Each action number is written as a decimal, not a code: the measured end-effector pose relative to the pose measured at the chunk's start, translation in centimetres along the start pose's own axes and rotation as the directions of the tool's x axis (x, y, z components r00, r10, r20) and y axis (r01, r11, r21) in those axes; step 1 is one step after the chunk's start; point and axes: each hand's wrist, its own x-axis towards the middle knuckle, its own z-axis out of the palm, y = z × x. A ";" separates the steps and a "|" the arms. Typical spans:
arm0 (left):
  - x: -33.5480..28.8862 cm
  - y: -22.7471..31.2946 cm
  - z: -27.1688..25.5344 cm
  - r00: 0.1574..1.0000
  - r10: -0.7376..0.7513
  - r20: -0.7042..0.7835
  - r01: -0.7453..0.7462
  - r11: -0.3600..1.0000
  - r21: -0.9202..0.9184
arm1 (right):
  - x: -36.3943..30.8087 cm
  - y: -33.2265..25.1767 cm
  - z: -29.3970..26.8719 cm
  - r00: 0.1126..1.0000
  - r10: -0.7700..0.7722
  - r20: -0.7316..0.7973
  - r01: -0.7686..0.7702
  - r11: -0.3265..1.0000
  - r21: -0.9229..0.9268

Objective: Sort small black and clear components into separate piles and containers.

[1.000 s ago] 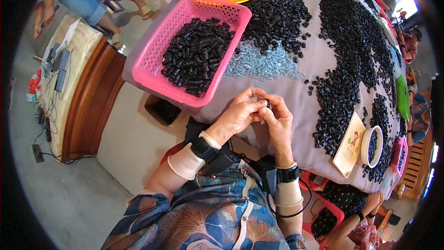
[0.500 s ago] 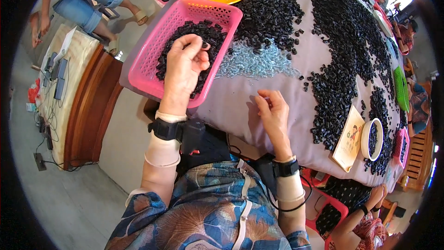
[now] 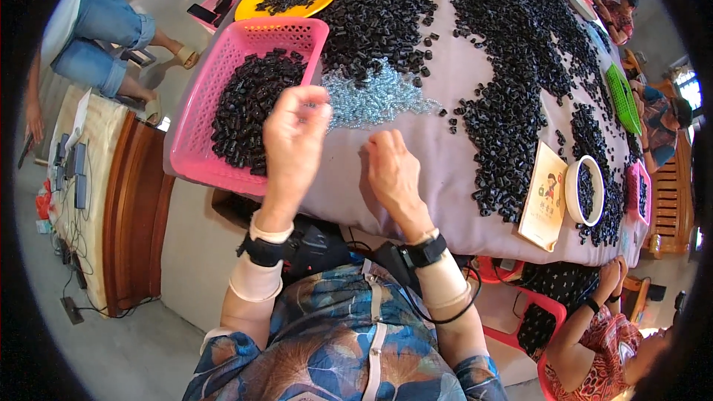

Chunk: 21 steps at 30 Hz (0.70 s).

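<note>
My left hand [image 3: 293, 148] is raised over the near right edge of a pink basket [image 3: 194, 137]. Its fingers are curled in a pinch, slightly blurred, and I cannot make out what they hold. The basket contains many small black plastic pieces [image 3: 249, 104]. Just right of it, my right hand [image 3: 397, 178] is above the grey cloth [image 3: 438, 193], fingertips pressed together; anything between them is hidden. Beyond both hands, a heap of small clear bluish pieces [image 3: 379, 96] lies against a larger pile of black pieces [image 3: 371, 15].
A yellow plate [image 3: 245, 7] with black pieces stands behind the basket. More black pieces [image 3: 512, 119] spread over the table's right side, near a booklet [image 3: 546, 197], a round white container [image 3: 572, 193] and a green basket [image 3: 622, 96]. Other people sit along the right; one stands at left.
My left hand has moved from above the basket's black pieces to its right edge, toward my right hand. The right hand's fingers have drawn together. The whole view has shifted.
</note>
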 end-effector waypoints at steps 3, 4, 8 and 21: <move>-1.2 -1.0 3.6 0.969 -0.001 0.245 -0.006 1.000 0.026 | -1.9 1.9 -1.9 0.980 0.070 -0.188 -0.025 0.972 0.233; -1.6 -1.8 5.1 0.952 -0.032 0.304 0.023 0.999 0.033 | -2.6 2.5 -2.6 0.970 0.122 -0.211 -0.071 0.970 0.234; -1.7 -4.0 10.8 0.894 0.003 0.449 -0.095 0.979 0.182 | -4.1 4.5 -5.0 0.905 0.278 -0.323 -0.189 0.941 0.280; 1.0 -5.1 19.8 0.857 0.085 0.509 -0.261 0.922 0.286 | -5.7 7.8 -3.7 0.842 0.445 -0.303 -0.248 0.820 0.515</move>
